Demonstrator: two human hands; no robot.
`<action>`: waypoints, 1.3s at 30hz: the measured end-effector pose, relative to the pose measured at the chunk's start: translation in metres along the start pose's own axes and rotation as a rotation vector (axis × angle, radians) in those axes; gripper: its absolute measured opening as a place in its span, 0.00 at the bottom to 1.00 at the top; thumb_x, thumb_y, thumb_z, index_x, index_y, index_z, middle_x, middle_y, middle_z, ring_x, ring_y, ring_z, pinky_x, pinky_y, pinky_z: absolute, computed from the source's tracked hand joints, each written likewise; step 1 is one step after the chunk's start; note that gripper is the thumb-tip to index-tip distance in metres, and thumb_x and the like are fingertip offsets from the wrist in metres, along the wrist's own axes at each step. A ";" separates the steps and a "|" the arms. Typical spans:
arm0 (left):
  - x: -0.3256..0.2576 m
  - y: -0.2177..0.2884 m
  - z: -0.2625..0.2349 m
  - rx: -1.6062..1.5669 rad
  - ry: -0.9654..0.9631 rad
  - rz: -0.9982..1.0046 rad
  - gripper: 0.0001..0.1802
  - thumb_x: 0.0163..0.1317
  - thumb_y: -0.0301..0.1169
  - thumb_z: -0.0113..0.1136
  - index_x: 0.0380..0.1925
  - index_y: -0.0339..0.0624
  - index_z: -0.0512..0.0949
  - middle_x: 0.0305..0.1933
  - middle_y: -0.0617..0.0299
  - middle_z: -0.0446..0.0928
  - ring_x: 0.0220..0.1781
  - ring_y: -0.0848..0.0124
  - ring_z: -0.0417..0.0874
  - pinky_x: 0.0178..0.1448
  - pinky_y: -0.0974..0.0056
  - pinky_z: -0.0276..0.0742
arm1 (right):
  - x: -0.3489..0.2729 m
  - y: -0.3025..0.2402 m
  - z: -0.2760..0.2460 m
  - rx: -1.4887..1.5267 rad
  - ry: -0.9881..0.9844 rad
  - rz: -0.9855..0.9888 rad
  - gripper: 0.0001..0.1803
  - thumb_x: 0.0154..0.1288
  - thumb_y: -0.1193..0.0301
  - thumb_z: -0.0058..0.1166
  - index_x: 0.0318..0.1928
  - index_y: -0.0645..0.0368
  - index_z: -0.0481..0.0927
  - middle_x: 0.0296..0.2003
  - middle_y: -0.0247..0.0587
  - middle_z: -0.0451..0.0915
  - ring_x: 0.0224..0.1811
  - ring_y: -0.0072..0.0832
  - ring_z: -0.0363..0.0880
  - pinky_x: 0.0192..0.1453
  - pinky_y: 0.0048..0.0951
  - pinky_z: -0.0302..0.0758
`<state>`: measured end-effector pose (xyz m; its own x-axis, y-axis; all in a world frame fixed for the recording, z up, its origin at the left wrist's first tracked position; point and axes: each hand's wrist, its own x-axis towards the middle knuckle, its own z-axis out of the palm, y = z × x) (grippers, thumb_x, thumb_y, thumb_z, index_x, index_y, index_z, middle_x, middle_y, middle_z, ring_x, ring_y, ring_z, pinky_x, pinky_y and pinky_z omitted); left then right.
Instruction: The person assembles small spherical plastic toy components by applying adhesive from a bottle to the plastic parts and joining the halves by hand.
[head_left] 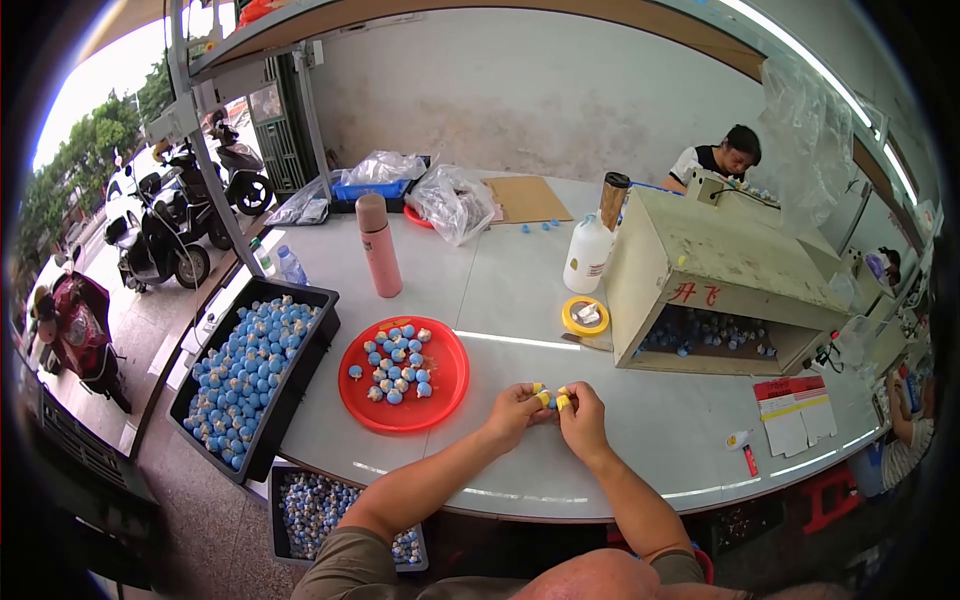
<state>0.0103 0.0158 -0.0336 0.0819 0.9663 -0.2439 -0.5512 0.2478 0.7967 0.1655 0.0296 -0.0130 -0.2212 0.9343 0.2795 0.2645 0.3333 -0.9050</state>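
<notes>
My left hand (513, 414) and my right hand (582, 420) meet over the near middle of the table, fingertips wrapped in yellow covers. Between them they pinch a small blue piece (549, 401), mostly hidden by the fingers. Left of my hands, a round red plate (456, 398) carries several small blue, round-topped pieces with pale parts (395, 396). Farther left stands a black bin (288, 398), heaped with similar blue pieces (232, 385).
Below the table's left edge sits another bin (277, 530) of small pieces. A pink bottle (380, 262), yellow tape roll (572, 322), white bottle (587, 262) and beige open-fronted box (640, 255) stand beyond my hands. Another person (708, 160) sits at the far right.
</notes>
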 end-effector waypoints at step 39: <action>-0.004 0.011 -0.003 -0.044 -0.177 -0.104 0.13 0.68 0.25 0.56 0.51 0.37 0.72 0.50 0.59 0.77 0.48 0.71 0.81 0.54 0.68 0.79 | 0.005 -0.001 -0.023 0.067 -0.093 -0.150 0.14 0.55 0.80 0.66 0.41 0.61 0.76 0.36 0.35 0.79 0.32 0.20 0.75 0.36 0.21 0.73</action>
<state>0.0012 0.0143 -0.0255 0.2827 0.9338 -0.2193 -0.5674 0.3472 0.7466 0.1860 0.0371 -0.0029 -0.3402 0.8579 0.3850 0.1598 0.4562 -0.8754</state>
